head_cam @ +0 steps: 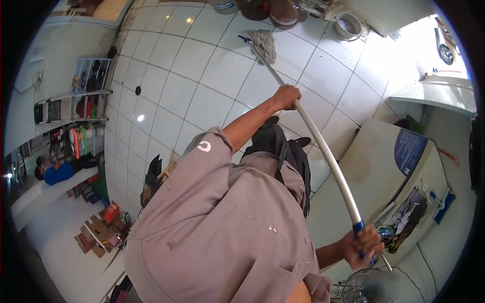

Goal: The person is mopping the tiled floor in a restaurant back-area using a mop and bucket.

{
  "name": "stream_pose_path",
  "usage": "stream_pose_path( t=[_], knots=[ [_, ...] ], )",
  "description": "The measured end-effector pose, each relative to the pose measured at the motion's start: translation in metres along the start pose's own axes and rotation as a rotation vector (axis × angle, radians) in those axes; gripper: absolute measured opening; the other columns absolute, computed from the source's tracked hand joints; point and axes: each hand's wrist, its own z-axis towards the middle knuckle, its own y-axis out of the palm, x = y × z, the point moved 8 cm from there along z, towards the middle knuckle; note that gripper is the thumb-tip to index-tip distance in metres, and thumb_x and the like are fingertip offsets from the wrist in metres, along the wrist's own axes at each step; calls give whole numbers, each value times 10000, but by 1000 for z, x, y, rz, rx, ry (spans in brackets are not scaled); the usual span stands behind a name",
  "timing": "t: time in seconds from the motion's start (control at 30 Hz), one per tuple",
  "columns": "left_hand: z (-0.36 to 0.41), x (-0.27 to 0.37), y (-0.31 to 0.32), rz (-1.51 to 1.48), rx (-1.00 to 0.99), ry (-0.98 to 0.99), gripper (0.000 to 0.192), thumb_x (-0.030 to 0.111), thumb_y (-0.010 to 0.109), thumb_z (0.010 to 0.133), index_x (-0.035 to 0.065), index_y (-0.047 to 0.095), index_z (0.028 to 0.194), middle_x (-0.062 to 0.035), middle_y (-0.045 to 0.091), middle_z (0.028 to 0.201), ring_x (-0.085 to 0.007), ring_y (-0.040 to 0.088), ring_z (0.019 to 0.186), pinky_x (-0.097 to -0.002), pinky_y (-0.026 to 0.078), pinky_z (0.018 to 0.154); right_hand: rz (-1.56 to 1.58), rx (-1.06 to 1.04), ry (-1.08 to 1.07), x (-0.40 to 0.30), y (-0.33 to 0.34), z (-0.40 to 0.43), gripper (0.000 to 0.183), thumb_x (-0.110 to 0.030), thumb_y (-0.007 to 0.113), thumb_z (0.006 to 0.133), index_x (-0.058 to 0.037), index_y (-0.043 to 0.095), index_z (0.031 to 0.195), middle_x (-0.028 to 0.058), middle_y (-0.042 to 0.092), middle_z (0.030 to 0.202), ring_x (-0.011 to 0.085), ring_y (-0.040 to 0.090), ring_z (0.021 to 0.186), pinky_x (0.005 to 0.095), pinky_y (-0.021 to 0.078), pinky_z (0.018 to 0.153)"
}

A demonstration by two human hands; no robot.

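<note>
A string mop with a grey yarn head (266,45) rests on the white tiled floor (212,64) ahead of me. Its yarn hangs from a blue clamp (244,38). The long silver handle (326,147) runs diagonally back past my right side and looks bowed through the lens. My left hand (287,97) is wrapped around the handle's lower part, with that arm stretched forward. At the upper end, my right hand (362,246) grips the handle by its blue end sleeve (358,227), near my right hip. My dark shoes (302,142) stand below the handle.
A white bucket (348,26) and large brown-tinted bottles (285,13) stand at the far side. Right of me is a white refrigerator (367,159) with cloths on it, plus a fan (363,286). Leftward are a ladder (72,107), cardboard boxes (99,233) and a person (58,174).
</note>
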Motion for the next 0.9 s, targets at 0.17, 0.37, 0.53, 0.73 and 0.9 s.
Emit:
stream_pose_path(
  t=[0.17,0.37,0.53,0.73,0.9],
  knots=[
    [-52,-2,-15,-105,171,-32,85,107,644,540,97,566,572,-123,557,613,-321,565,663,-412,448,668,342,-391,215,2,34,1,214,-114,514,657,-156,339,541,-45,327,400,70,345,359,218,343,518],
    [-129,-22,-21,-121,150,34,97,147,649,545,133,560,581,-69,552,620,-289,562,681,-391,449,643,425,-302,282,12,69,-34,202,-106,495,566,-166,312,509,-45,326,395,68,321,346,200,314,483],
    [-144,-202,-61,112,57,-213,76,193,620,642,118,613,629,-100,605,712,-309,573,776,-420,460,667,-111,-270,209,130,114,-109,213,-162,499,604,-73,313,657,29,227,593,152,241,539,331,207,516],
    [-172,-284,-94,376,-93,-420,368,449,643,702,93,570,639,-93,582,762,-289,550,813,-440,468,638,175,-611,389,188,204,-159,166,17,493,618,-25,343,559,71,383,541,192,378,516,371,381,639],
    [-191,-193,-47,312,42,-307,443,545,609,687,121,595,559,-92,575,626,-298,556,681,-456,406,571,-81,-488,399,98,109,-175,265,-190,539,657,-9,387,538,107,415,524,193,382,483,399,429,616]
  ],
)
